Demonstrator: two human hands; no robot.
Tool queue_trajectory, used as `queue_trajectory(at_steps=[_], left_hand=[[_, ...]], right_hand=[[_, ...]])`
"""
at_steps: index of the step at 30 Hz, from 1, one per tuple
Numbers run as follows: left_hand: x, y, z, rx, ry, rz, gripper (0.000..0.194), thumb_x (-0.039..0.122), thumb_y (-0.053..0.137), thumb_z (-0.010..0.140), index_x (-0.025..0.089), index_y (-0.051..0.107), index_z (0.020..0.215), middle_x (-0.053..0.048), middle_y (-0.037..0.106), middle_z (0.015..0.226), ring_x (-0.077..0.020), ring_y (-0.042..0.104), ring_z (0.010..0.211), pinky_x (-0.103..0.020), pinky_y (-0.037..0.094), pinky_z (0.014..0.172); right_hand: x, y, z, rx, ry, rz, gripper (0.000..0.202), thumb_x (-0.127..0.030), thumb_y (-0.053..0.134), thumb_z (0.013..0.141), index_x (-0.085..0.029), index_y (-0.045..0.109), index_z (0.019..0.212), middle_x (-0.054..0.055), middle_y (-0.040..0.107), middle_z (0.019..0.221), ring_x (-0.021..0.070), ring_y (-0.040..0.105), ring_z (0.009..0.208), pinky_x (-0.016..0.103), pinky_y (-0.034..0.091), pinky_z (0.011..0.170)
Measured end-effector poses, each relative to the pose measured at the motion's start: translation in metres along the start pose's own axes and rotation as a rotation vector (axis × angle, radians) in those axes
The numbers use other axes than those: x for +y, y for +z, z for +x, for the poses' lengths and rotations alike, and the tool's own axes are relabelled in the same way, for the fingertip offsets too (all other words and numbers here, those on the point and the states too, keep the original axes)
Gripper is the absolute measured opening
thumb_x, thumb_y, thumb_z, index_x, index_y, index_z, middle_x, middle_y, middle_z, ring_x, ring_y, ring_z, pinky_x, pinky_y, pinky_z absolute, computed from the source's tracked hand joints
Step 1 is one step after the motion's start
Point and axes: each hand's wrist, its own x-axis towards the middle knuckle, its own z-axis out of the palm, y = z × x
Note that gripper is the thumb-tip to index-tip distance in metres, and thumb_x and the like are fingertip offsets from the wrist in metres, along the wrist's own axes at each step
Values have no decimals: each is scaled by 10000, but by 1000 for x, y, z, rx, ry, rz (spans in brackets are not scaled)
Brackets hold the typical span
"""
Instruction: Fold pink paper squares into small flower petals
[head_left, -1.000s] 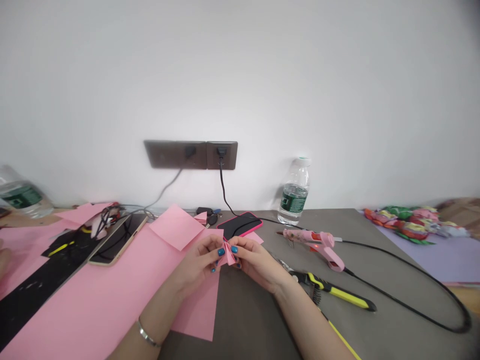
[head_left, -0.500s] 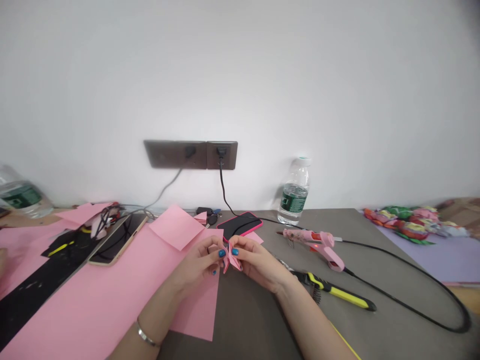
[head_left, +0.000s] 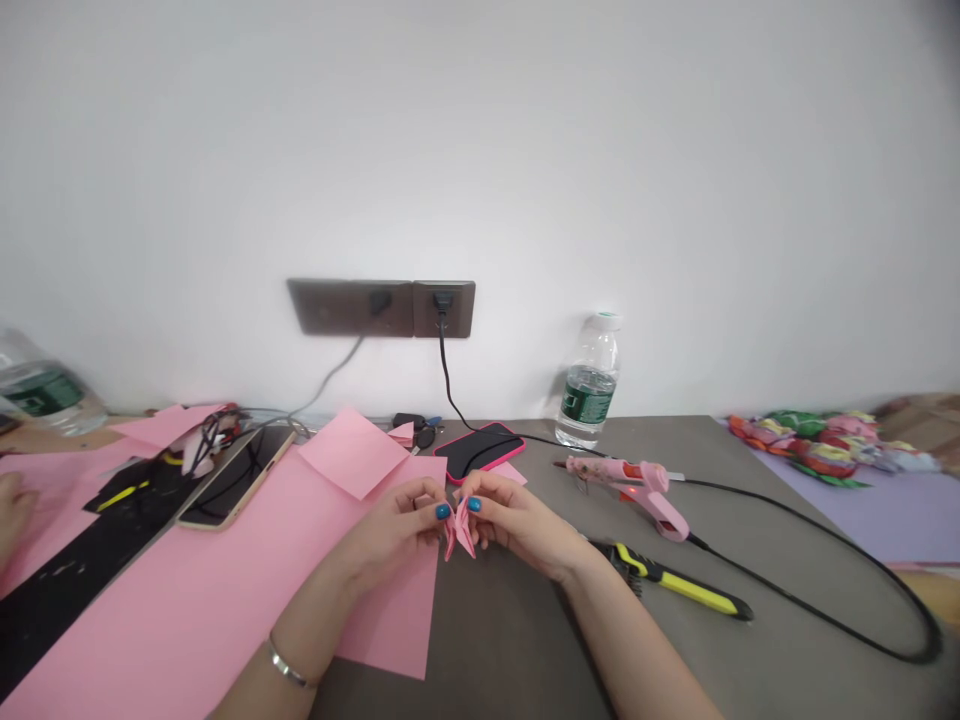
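Observation:
A small folded piece of pink paper (head_left: 463, 530) is pinched between both hands, its pointed folds hanging downward. My left hand (head_left: 401, 522) grips its left side with thumb and fingers, and my right hand (head_left: 510, 515) grips the right side the same way. Fingers cover the upper part of the folds. Beneath my left forearm lie large pink paper sheets (head_left: 225, 610), with a smaller pink square (head_left: 352, 455) on top. Just beyond the fingertips rests a phone with a pink edge (head_left: 480, 450).
Right of my hands lie a pink glue gun (head_left: 630, 480) with a looping black cord and a yellow-black handled tool (head_left: 690, 590). A water bottle (head_left: 589, 390) stands by the wall. Colourful paper pieces (head_left: 825, 445) sit far right. Another person's hand (head_left: 13, 515) shows at left, beyond another phone (head_left: 238, 480).
The folded pink paper has turned slightly in my fingers, and its points now hang a little lower. At the left edge, the other person's hand has come further into view.

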Motion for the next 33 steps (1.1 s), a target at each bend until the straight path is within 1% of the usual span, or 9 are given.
queue_trajectory(at_steps=[5, 8, 11, 16, 19, 24, 28, 30, 33], left_hand=[[0, -1, -1, -9, -8, 9, 299, 301, 844, 683, 144, 595, 631, 1, 601, 651, -101, 494, 598, -236, 328, 595], [-1, 0, 0, -10, -32, 3, 286, 319, 836, 691, 142, 618, 639, -16, 618, 647, -121, 528, 615, -253, 355, 615], [-2, 0, 0, -8, -44, -17, 277, 340, 824, 703, 139, 639, 654, -35, 639, 665, -141, 558, 639, -277, 389, 648], [-3, -1, -1, 16, -75, 7, 272, 313, 838, 686, 136, 638, 633, -25, 626, 645, -123, 532, 616, -263, 372, 629], [-2, -1, -1, 4, -92, 23, 275, 321, 836, 686, 142, 635, 629, -20, 613, 635, -124, 523, 598, -266, 367, 606], [0, 0, -2, -26, -32, 20, 272, 344, 827, 696, 152, 639, 649, -13, 597, 644, -128, 522, 625, -266, 370, 618], [1, -2, -2, -31, -42, 50, 217, 337, 794, 743, 160, 676, 790, -23, 626, 707, -129, 539, 655, -262, 365, 643], [0, -3, -1, -15, -35, 72, 225, 342, 795, 742, 157, 671, 771, -19, 623, 691, -122, 529, 644, -251, 351, 631], [-2, -4, 1, 24, 34, 34, 237, 356, 771, 767, 155, 652, 731, -10, 613, 670, -115, 517, 632, -242, 350, 629]], right_hand=[[2, 2, 0, -45, 30, 120, 261, -374, 780, 774, -174, 616, 807, -36, 600, 674, 77, 532, 573, 206, 410, 583], [0, 2, -2, -36, 46, 129, 245, -340, 797, 759, -155, 640, 795, -24, 599, 698, 84, 548, 619, 217, 422, 627], [-2, 3, -3, -41, 56, 116, 238, -327, 803, 751, -145, 658, 801, -10, 606, 715, 101, 563, 645, 231, 428, 631], [-2, 3, -3, -22, 94, 114, 212, -280, 818, 731, -138, 665, 773, -7, 627, 717, 94, 566, 648, 233, 431, 659], [-2, 3, -2, -23, 117, 134, 218, -279, 821, 727, -133, 665, 766, -6, 633, 707, 93, 572, 646, 234, 431, 665], [-3, 2, -2, -43, 89, 203, 232, -292, 821, 731, -132, 662, 786, -4, 622, 715, 98, 571, 652, 235, 428, 646], [-1, 1, -1, -4, 63, 203, 252, -310, 834, 715, -142, 659, 780, -16, 603, 680, 92, 556, 627, 218, 424, 621], [1, 0, 1, -3, 51, 206, 253, -329, 827, 722, -150, 657, 778, -20, 598, 664, 89, 548, 606, 213, 426, 611], [3, 1, 5, 31, 41, 253, 250, -359, 799, 751, -156, 681, 838, -12, 612, 678, 85, 547, 598, 202, 427, 590]])
